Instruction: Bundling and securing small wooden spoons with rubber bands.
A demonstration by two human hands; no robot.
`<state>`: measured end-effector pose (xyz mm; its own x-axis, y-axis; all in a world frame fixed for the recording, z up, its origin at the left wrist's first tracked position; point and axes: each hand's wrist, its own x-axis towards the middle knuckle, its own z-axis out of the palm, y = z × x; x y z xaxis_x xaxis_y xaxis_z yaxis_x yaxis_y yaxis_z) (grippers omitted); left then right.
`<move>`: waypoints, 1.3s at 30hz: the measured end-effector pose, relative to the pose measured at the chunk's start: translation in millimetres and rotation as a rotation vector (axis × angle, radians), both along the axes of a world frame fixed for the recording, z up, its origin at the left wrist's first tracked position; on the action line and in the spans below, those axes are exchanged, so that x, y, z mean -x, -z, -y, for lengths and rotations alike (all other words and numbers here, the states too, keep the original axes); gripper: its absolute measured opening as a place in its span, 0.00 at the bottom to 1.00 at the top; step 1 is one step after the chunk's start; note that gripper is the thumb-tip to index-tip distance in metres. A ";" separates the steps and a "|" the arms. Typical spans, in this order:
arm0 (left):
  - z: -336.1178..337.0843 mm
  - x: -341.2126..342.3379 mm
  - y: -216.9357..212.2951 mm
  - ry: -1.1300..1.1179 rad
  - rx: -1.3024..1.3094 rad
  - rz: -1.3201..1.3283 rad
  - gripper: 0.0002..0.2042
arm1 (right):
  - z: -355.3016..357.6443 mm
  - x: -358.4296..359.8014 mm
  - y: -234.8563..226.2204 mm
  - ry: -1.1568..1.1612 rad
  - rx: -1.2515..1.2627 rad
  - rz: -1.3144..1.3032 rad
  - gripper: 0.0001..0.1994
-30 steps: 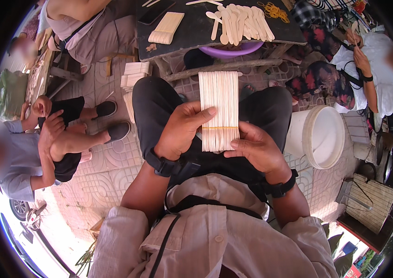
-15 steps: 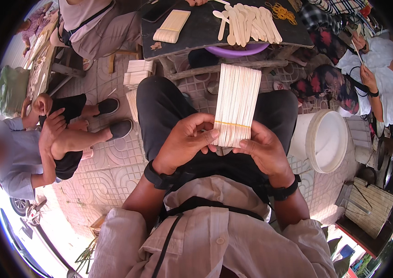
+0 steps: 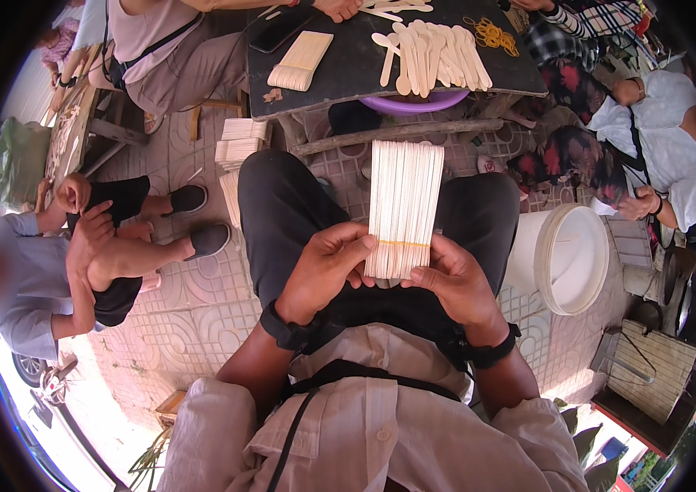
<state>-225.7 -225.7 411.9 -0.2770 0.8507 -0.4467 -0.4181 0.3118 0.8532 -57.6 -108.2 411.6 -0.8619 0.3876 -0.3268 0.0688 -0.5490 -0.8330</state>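
Above my lap stands a flat bundle of pale wooden sticks [image 3: 405, 193], lined up side by side. A yellow rubber band [image 3: 415, 243] runs around its lower part. My left hand [image 3: 319, 275] is closed on the bundle's lower left edge, with the thumb on the near face. At the lower right edge, my right hand [image 3: 459, 283] grips it the same way, thumb in front. The fingers behind the bundle are partly hidden.
Ahead is a black table [image 3: 332, 98] with a banded stick bundle [image 3: 303, 61], wooden spoons [image 3: 434, 57], rubber bands [image 3: 494, 37] and a co-worker's hand [image 3: 338, 8]. A purple basin [image 3: 413, 102] sits beneath. A white bucket [image 3: 573, 258] stands right; stick stacks [image 3: 241, 141] lie left. Co-workers sit both sides.
Both my hands have lowered the bundle toward my lap and slightly left. The co-worker at right has brought a hand down toward the bucket. More of the hand across the table shows.
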 end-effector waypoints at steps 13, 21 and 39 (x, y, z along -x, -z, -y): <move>6.6 13.2 -9.9 -0.013 -0.063 -0.209 0.26 | 1.2 0.3 -16.3 0.076 -0.197 -0.030 0.22; 7.3 36.0 -45.3 0.081 -0.216 0.562 0.27 | -14.5 11.1 -60.5 0.026 -1.341 -0.037 0.19; 39.4 35.6 -34.8 0.055 -0.186 -0.456 0.41 | -17.6 80.4 -84.6 -0.444 -1.706 -0.184 0.18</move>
<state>-261.3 -265.1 446.7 -0.3612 0.9234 -0.1298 0.0231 0.1480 0.9887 -138.0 -90.6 496.1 -0.9624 -0.0897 0.2562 -0.1939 0.8877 -0.4175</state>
